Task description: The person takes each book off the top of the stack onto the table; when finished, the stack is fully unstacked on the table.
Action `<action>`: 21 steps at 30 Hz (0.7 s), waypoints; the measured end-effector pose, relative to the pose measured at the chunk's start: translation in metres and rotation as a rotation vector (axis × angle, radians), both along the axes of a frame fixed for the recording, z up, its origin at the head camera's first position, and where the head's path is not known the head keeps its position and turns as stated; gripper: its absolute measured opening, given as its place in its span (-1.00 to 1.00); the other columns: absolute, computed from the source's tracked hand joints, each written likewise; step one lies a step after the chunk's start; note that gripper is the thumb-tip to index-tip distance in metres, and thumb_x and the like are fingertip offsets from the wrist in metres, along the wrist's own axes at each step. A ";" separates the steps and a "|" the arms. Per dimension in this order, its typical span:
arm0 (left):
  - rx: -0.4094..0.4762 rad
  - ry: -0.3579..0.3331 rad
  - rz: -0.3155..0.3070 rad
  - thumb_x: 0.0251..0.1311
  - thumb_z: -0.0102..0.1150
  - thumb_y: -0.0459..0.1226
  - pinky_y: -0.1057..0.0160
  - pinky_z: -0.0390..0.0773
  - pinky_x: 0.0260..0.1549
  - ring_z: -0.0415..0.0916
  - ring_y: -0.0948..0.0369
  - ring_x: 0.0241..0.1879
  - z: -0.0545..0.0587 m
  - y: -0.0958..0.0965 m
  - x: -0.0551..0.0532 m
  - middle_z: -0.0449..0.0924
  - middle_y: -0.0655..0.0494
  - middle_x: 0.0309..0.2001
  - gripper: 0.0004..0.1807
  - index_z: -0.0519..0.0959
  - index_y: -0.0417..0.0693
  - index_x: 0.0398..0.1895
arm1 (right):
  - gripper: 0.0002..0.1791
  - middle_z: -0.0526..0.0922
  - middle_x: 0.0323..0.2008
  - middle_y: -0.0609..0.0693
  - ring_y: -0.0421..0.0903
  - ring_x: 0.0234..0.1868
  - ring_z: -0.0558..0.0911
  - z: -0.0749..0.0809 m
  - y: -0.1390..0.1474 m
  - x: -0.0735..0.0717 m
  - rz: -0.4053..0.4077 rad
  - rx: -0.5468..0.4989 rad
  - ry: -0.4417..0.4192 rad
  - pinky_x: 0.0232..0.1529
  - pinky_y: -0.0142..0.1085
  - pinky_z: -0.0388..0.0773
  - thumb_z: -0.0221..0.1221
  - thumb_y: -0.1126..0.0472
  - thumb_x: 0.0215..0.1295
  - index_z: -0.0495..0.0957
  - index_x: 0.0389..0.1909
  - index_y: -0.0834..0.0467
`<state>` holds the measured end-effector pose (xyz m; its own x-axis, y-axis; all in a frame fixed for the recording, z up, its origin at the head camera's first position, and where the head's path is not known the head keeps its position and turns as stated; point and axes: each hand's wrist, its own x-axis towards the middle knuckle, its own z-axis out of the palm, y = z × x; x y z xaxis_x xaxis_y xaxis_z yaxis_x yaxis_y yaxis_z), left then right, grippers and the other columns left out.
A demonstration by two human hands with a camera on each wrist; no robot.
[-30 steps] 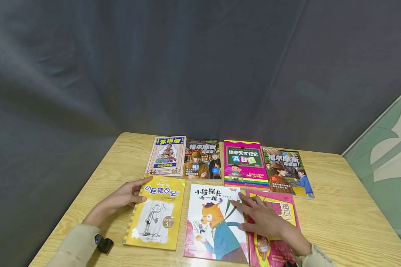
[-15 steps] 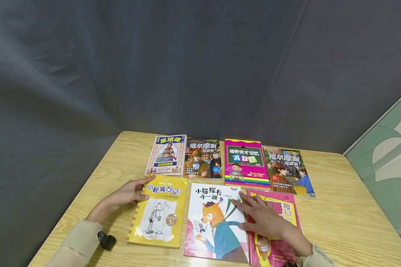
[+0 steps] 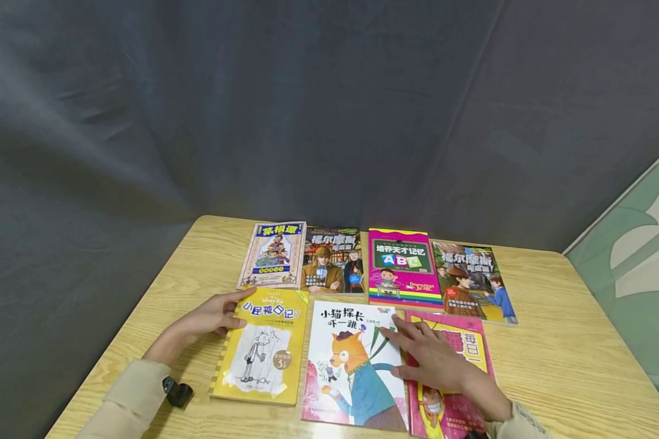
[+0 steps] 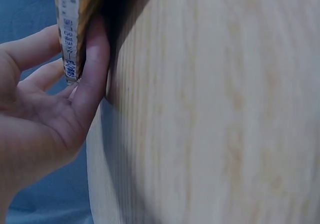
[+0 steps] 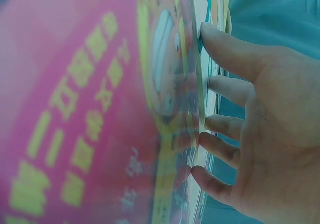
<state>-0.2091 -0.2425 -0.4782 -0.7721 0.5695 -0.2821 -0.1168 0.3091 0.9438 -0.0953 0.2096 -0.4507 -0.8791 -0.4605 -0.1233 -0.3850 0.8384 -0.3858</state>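
My left hand grips the left edge of a yellow paperback book, which lies face up. In the left wrist view, fingers of that hand are on both sides of its spine. To its right lies a picture book with an orange cat in a blue jacket. My right hand rests with spread fingers on that book's right side. Its palm is over a pink book, partly hidden beneath it. The right wrist view shows the right hand's fingertips touching the book edges.
Behind them lies a row of books on the wooden table: a pale comic-style book, a detective book, a pink ABC book and another detective book. A dark curtain hangs behind the table.
My left hand and the yellow book have shifted slightly right and up, closer to the cat book. The right hand has stayed in place.
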 end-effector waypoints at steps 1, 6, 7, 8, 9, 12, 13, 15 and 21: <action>-0.007 0.003 0.001 0.20 0.23 -0.36 0.36 0.46 -0.63 0.48 0.18 -0.46 0.000 0.000 0.000 0.52 -0.13 -0.10 -0.13 0.01 -0.02 0.52 | -0.24 0.05 0.48 0.18 0.53 0.35 0.03 0.000 0.000 0.000 0.000 0.000 -0.001 0.18 0.50 -0.04 0.13 -0.23 0.28 0.20 0.45 -0.07; -0.026 -0.012 0.006 0.21 0.20 -0.38 0.36 0.47 -0.64 0.54 0.15 -0.45 0.003 0.000 0.002 0.57 -0.12 -0.12 -0.14 -0.01 -0.08 0.52 | -0.24 0.05 0.48 0.18 0.53 0.34 0.04 0.000 0.000 0.000 0.001 0.006 0.001 0.16 0.51 -0.02 0.12 -0.23 0.28 0.20 0.45 -0.08; -0.031 -0.015 0.010 0.22 0.19 -0.38 0.35 0.48 -0.64 0.56 0.14 -0.44 0.004 0.000 0.003 0.59 -0.12 -0.12 -0.14 -0.01 -0.09 0.52 | -0.24 0.06 0.48 0.17 0.53 0.34 0.05 0.000 0.000 0.000 0.000 0.008 0.001 0.16 0.51 -0.01 0.12 -0.23 0.28 0.20 0.45 -0.08; -0.034 -0.020 0.014 0.22 0.19 -0.39 0.35 0.50 -0.64 0.58 0.13 -0.43 0.005 0.000 0.003 0.61 -0.15 -0.10 -0.15 -0.02 -0.11 0.52 | -0.25 0.06 0.48 0.17 0.52 0.34 0.05 0.000 0.000 0.000 0.000 0.008 0.002 0.15 0.51 0.00 0.12 -0.23 0.28 0.21 0.45 -0.08; -0.042 -0.018 0.019 0.22 0.19 -0.39 0.35 0.49 -0.65 0.57 0.14 -0.46 0.006 0.000 0.003 0.61 -0.15 -0.12 -0.15 -0.01 -0.11 0.52 | -0.25 0.06 0.48 0.17 0.52 0.34 0.05 0.000 0.001 -0.001 0.001 0.009 0.004 0.15 0.51 0.00 0.12 -0.23 0.28 0.21 0.45 -0.09; -0.064 -0.011 0.030 0.22 0.19 -0.40 0.36 0.48 -0.69 0.54 0.17 -0.53 0.009 0.000 0.004 0.62 -0.14 -0.19 -0.16 0.00 -0.12 0.51 | -0.24 0.06 0.48 0.16 0.51 0.35 0.06 -0.001 0.001 -0.001 0.003 0.009 0.006 0.14 0.51 0.02 0.13 -0.23 0.28 0.21 0.45 -0.09; -0.071 -0.007 0.030 0.22 0.19 -0.40 0.36 0.49 -0.69 0.54 0.17 -0.55 0.010 -0.001 0.005 0.63 -0.13 -0.21 -0.16 0.00 -0.13 0.51 | -0.25 0.07 0.48 0.16 0.51 0.35 0.06 -0.001 0.001 -0.001 0.004 0.009 0.007 0.14 0.51 0.02 0.13 -0.23 0.28 0.21 0.45 -0.09; -0.080 0.000 0.029 0.22 0.18 -0.41 0.35 0.50 -0.70 0.54 0.17 -0.55 0.011 -0.002 0.004 0.63 -0.13 -0.23 -0.17 0.00 -0.13 0.51 | -0.24 0.07 0.48 0.16 0.51 0.35 0.06 -0.002 0.001 0.000 0.005 0.007 0.010 0.14 0.52 0.03 0.13 -0.23 0.28 0.21 0.45 -0.09; -0.098 0.004 0.032 0.22 0.16 -0.43 0.35 0.50 -0.70 0.56 0.15 -0.53 0.013 -0.002 0.004 0.64 -0.12 -0.27 -0.17 0.01 -0.15 0.51 | -0.25 0.07 0.48 0.17 0.52 0.34 0.07 -0.003 0.001 0.000 0.002 0.003 0.016 0.14 0.51 0.03 0.14 -0.22 0.27 0.22 0.44 -0.08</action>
<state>-0.2051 -0.2448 -0.4650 -0.7906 0.5144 -0.3322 -0.1248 0.3958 0.9098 -0.0950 0.2108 -0.4534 -0.8798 -0.4621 -0.1111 -0.3929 0.8387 -0.3771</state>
